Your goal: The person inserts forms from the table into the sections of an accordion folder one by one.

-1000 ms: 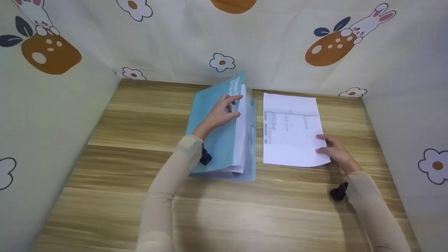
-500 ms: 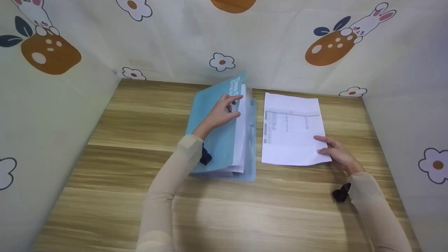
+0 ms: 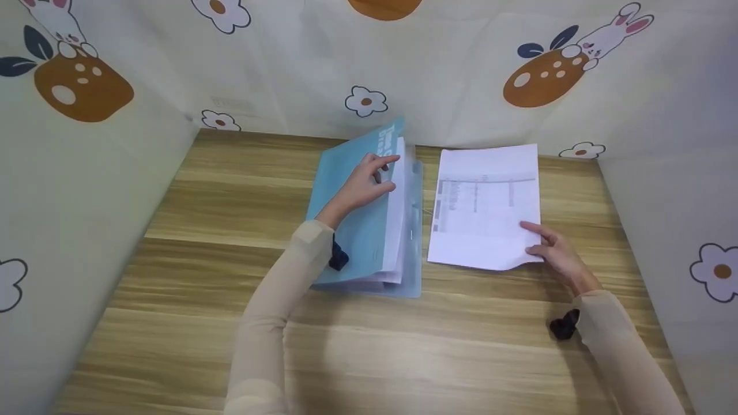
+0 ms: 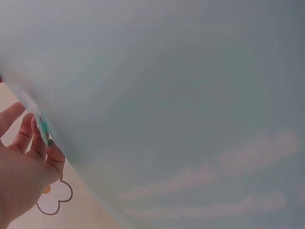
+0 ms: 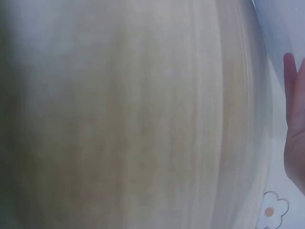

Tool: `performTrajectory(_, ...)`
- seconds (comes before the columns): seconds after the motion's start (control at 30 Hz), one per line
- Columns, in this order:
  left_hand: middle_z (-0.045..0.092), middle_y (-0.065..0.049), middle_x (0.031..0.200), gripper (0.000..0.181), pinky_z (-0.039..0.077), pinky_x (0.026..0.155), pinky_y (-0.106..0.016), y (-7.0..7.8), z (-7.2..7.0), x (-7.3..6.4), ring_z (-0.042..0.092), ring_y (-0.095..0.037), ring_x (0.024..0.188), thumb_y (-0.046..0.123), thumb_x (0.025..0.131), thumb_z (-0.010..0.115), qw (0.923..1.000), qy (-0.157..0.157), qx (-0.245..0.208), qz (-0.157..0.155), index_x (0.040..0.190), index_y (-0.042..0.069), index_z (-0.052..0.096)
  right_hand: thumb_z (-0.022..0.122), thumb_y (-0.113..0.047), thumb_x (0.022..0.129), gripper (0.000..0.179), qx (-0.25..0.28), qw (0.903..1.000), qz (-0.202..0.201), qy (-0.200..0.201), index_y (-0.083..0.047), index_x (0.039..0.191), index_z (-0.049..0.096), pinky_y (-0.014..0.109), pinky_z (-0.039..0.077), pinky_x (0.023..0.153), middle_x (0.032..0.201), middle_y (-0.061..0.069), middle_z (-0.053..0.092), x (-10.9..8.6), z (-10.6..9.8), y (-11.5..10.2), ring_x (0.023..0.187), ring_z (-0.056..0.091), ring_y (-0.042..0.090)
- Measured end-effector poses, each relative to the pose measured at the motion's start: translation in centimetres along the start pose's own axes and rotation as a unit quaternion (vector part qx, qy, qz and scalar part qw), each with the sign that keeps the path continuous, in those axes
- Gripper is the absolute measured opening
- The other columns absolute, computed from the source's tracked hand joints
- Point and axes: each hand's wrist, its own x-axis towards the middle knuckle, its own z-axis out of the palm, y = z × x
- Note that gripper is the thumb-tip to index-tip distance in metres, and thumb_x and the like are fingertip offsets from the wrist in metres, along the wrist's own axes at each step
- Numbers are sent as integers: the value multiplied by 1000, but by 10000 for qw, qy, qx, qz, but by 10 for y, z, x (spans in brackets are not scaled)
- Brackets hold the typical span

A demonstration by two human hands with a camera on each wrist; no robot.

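In the head view a light blue folder with white lettering lies at centre, its cover tilted partly up. White sheets show inside, over a bluish back cover. My left hand holds the cover by its free edge; the left wrist view shows the fingers curled at that edge beside a small teal tab. To the right, a printed sheet of paper has its right edge pinched by my right hand, thumb on top. Hidden fingers appear to be underneath.
The wooden table runs up to a pale curtain printed with flowers, rabbits and orange fruit. Similar curtains close in the left and right sides. The folder stands near the back edge. A black wrist camera hangs at the right sleeve.
My right hand has shifted slightly right; the paper has turned a little clockwise, its upper right corner rising toward the curtain. The left hand and folder stay where they were.
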Motion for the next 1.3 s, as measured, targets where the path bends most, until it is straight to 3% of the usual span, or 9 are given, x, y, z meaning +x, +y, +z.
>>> performTrajectory(0.2, 43, -5, 102, 51, 39, 66, -27, -2, 0, 1, 43, -16, 77, 16, 78, 57, 9998, 55, -82, 189, 128, 15, 47, 54, 6, 80, 51, -653, 9959, -421, 468, 5, 129, 39, 15, 36, 82, 137, 17, 29, -9, 7, -7, 116, 33, 11)
performTrajectory(0.33, 43, -5, 101, 51, 38, 66, -27, -2, -1, 1, 43, -17, 77, 16, 78, 56, 9997, 42, -79, 248, 129, 14, 47, 53, 7, 80, 50, -534, 9952, -560, 607, 4, 129, 40, 14, 33, 85, 137, 12, 32, -14, 13, -10, 124, 23, 14)
performTrajectory(0.43, 42, -4, 102, 52, 39, 67, -26, -2, -1, 1, 43, -17, 78, 18, 78, 56, 9997, 17, -58, 222, 129, 15, 46, 53, 7, 81, 50, -452, 9946, -620, 692, 3, 129, 40, 12, 35, 82, 137, 11, 31, -18, 17, -11, 122, 23, 8)
performTrajectory(0.53, 42, -3, 102, 51, 40, 67, -26, -2, -1, 1, 43, -16, 79, 18, 79, 56, 9998, 13, -54, 182, 129, 16, 46, 52, 8, 80, 51, -280, 9946, -604, 799, 4, 129, 39, 11, 40, 65, 138, 12, 30, -21, 22, -11, 89, 48, 1)
performTrajectory(0.63, 42, -3, 102, 51, 40, 67, -26, -2, -1, 1, 43, -16, 79, 18, 79, 56, 9999, 26, -39, 158, 129, 17, 46, 52, 9, 80, 52, -28, 9946, -545, 886, 4, 130, 38, 14, 36, 44, 137, 14, 30, -23, 28, -10, 48, 39, -1)
performTrajectory(0.73, 42, -3, 103, 51, 40, 67, -25, -1, -1, 0, 43, -15, 80, 19, 80, 57, 9999, 25, -14, 108, 129, 18, 46, 52, 8, 81, 52, 81, 9948, -433, 922, 2, 131, 38, 15, 31, 38, 137, 14, 30, -23, 32, -10, 39, 33, 0)
performTrajectory(1.07, 42, -3, 103, 51, 40, 67, -25, 0, -1, 0, 44, -16, 81, 18, 79, 57, 10000, 37, -49, 56, 129, 18, 46, 52, 9, 79, 53, -153, 9943, -379, 985, 4, 130, 38, 13, 38, 53, 136, 17, 30, -17, 42, -8, 55, 42, -2)
performTrajectory(1.17, 42, -4, 102, 52, 40, 67, -25, -1, 0, 1, 44, -16, 79, 17, 78, 56, 9999, 46, -91, 101, 129, 17, 46, 52, 9, 78, 54, -282, 9940, -353, 993, 3, 129, 40, 13, 38, 54, 134, 17, 31, -15, 44, -6, 53, 38, -1)
performTrajectory(1.3, 42, -4, 101, 52, 40, 67, -25, -2, 0, 1, 43, -16, 79, 17, 78, 57, 9999, 54, -91, 90, 129, 17, 47, 53, 8, 78, 53, -413, 9945, -318, 910, 3, 129, 40, 13, 40, 67, 137, 15, 29, -14, 45, -4, 87, 43, 3)
